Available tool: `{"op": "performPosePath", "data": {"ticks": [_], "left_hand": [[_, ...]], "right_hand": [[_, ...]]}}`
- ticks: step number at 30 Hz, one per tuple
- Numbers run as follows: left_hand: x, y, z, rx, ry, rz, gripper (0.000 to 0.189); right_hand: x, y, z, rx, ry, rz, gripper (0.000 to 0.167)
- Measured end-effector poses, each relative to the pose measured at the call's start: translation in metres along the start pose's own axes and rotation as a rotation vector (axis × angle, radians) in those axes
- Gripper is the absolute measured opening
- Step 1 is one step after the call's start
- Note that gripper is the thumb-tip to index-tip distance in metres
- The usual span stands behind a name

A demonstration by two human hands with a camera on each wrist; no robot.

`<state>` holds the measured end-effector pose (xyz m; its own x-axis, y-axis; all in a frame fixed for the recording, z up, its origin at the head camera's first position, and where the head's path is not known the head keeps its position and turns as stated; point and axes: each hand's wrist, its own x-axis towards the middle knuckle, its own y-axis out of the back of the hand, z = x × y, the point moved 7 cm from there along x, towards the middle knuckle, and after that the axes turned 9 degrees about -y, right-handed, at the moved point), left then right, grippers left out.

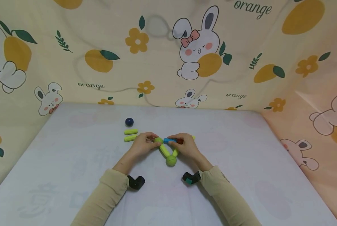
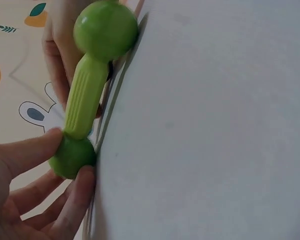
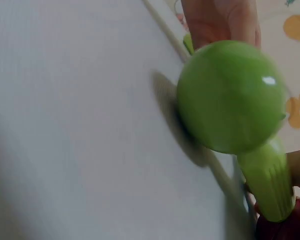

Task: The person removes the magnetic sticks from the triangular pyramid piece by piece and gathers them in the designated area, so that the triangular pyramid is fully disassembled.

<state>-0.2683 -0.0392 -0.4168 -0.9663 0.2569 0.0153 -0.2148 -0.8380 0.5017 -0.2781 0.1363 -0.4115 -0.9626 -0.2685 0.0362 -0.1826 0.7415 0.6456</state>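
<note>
- Head: ball-and-rod frame (image 1: 164, 151) between both hands; left hand (image 1: 142, 145) pinches its upper green ball (image 1: 158, 141), right hand (image 1: 187, 146) grasps blue rod (image 1: 169, 140) in its fingers.
- Left wrist: ball glossy; probably light, hard, slippery. Pinch across its middle.
- Right wrist: ribbed rod (image 3: 267, 181) likely stiff, grippier; best held near joints.

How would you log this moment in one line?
left hand: pinches far green ball | right hand: holds blue rod | navy ball: untouched
</note>
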Motion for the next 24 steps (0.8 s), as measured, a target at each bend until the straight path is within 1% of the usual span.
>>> {"op": "performPosePath", "data": {"ticks": [3, 5, 7, 9, 12, 16, 19, 21, 24], "left_hand": [[-0.002, 0.000, 0.000, -0.004, 0.010, -0.012, 0.031], [-0.003, -0.001, -0.001, -0.009, 0.012, -0.012, 0.032], [-0.003, -0.001, -0.002, -0.009, 0.006, -0.008, 0.032], [-0.004, 0.000, -0.003, -0.010, 0.003, -0.005, 0.032], [-0.005, 0.000, -0.003, -0.009, 0.001, -0.007, 0.032], [-0.006, 0.001, -0.004, -0.015, 0.003, -0.008, 0.033], [-0.006, 0.002, -0.004, -0.022, -0.001, -0.002, 0.034], [-0.006, 0.002, -0.005, -0.030, 0.001, 0.002, 0.033], [-0.005, 0.002, -0.006, -0.035, -0.006, 0.001, 0.033]], "right_hand": [[0.001, 0.004, 0.004, -0.006, -0.031, 0.022, 0.022], [0.001, 0.005, 0.004, -0.006, -0.056, 0.020, 0.023], [0.002, 0.006, 0.004, -0.012, -0.058, 0.014, 0.024], [0.001, 0.006, 0.001, -0.030, -0.043, 0.012, 0.025], [-0.002, 0.008, -0.002, -0.058, 0.011, 0.029, 0.028], [-0.010, 0.013, -0.009, -0.103, 0.076, 0.109, 0.031], [-0.019, 0.017, -0.014, -0.122, 0.099, 0.164, 0.034], [-0.024, 0.017, -0.017, -0.108, 0.111, 0.168, 0.034], [-0.031, 0.015, -0.017, -0.056, 0.092, 0.138, 0.034]]}}
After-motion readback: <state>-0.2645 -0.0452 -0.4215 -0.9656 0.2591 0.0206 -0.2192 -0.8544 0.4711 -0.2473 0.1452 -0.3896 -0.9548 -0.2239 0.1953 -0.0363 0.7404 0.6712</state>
